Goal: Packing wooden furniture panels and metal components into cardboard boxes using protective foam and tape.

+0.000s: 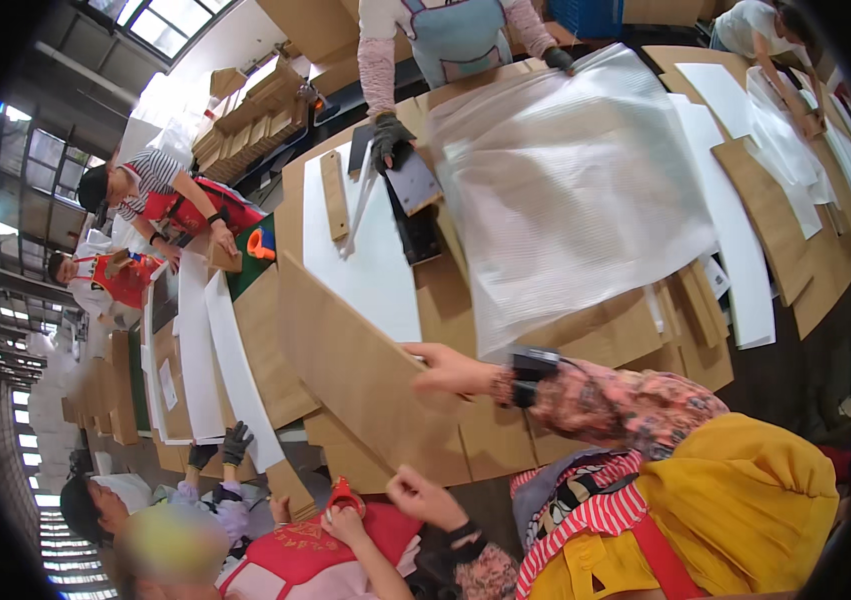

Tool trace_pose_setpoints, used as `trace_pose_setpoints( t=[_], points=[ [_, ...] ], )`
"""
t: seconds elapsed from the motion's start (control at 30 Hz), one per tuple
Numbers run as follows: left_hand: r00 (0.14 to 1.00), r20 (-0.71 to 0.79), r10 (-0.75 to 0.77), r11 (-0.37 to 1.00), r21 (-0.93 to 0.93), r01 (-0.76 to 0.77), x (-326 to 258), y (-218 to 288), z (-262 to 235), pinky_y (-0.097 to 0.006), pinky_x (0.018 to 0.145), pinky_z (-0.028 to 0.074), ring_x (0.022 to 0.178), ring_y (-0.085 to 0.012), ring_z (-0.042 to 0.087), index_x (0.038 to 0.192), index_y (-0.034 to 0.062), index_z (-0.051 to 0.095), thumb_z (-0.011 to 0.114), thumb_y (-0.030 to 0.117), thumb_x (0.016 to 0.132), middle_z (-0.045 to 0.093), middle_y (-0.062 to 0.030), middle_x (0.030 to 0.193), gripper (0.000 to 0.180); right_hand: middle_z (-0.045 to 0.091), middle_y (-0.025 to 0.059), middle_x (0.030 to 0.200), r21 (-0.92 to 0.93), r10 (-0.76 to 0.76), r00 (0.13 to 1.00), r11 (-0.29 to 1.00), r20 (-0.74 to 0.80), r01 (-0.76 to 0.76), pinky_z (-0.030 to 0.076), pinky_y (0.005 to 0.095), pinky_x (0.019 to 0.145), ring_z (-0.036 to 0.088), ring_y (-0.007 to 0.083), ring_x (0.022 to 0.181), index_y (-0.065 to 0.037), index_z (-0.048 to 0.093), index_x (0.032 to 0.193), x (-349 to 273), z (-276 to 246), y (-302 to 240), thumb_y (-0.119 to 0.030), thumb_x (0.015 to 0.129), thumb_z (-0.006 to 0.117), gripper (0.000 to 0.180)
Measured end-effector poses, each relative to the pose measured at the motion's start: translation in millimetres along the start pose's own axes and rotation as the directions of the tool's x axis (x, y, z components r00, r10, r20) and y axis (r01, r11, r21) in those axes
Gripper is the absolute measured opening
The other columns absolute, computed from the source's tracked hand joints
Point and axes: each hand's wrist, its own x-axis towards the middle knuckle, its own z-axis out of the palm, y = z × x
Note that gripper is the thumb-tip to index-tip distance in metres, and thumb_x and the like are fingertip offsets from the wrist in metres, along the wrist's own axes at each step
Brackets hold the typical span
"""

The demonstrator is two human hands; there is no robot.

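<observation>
Wears a yellow garment (745,500), lower right of the frame; grips the edge of a tilted brown rectangular board (350,360) at centre with the right hand (451,372); bends the left hand (429,499) near its lower end, cannot tell whether touching; faces a translucent bubble-wrap sheet (565,200), upper right

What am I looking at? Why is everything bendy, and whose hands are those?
There's no robot here, just a person with bare hands. A camera on that person's head looks down, and its very wide lens makes straight edges curve. The flowery sleeves are the wearer's. The right hand grips the edge of a flat brown board. The left hand is by the board's lower corner; I can't tell if it touches. Laid out nearby are brown pieces, white panels and a big cloudy plastic sheet. The dark glove across from there belongs to somebody else.
</observation>
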Motion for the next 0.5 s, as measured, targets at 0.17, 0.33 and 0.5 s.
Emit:
trace_pose_setpoints(
  t=[0.17, 0.33, 0.5],
  points=[
    [0.962, 0.075, 0.262, 0.882, 0.386, -0.270, -21.4, -51.6, -8.3, -0.035, 0.087, 0.048, 0.097, -0.0212, 0.057, 0.122, -0.0045, 0.055, 0.054, 0.035, 0.107, 0.057, -0.0133, 0.112, 0.042, 0.057, 0.0048, 0.139, 0.263, 0.070, 0.997, 0.963, -0.034, -0.059, 0.048, 0.0265, 0.096, 0.056, 0.0104, 0.118, -0.005, 0.042, 0.153, -180.4, -66.2, -84.2, -0.007, 0.089, 0.069, 0.070],
    [0.916, 0.347, -0.202, 0.946, -0.175, 0.274, -31.1, -53.0, 103.4, -0.034, 0.082, 0.049, 0.091, -0.0163, 0.059, 0.114, -0.0053, 0.063, 0.054, 0.031, 0.106, 0.065, -0.0054, 0.103, 0.038, 0.063, 0.0025, 0.125, 0.134, -0.044, 0.972, 0.988, -0.230, 0.076, 0.051, 0.0249, 0.084, 0.059, 0.0073, 0.101, -0.005, 0.043, 0.152, -214.8, -138.1, -91.2, -0.009, 0.090, 0.070, 0.068],
    [0.905, 0.342, -0.252, 0.911, -0.231, 0.341, -13.8, -113.0, 181.1, -0.033, 0.074, 0.048, 0.082, -0.0140, 0.056, 0.102, -0.0075, 0.067, 0.055, 0.029, 0.105, 0.064, -0.0015, 0.092, 0.039, 0.064, 0.0014, 0.116, 0.056, -0.058, 0.940, 0.995, -0.335, 0.082, 0.050, 0.0230, 0.077, 0.059, 0.0065, 0.092, -0.005, 0.044, 0.151, -210.7, -177.8, -52.6, -0.005, 0.090, 0.069, 0.066]
  ],
)
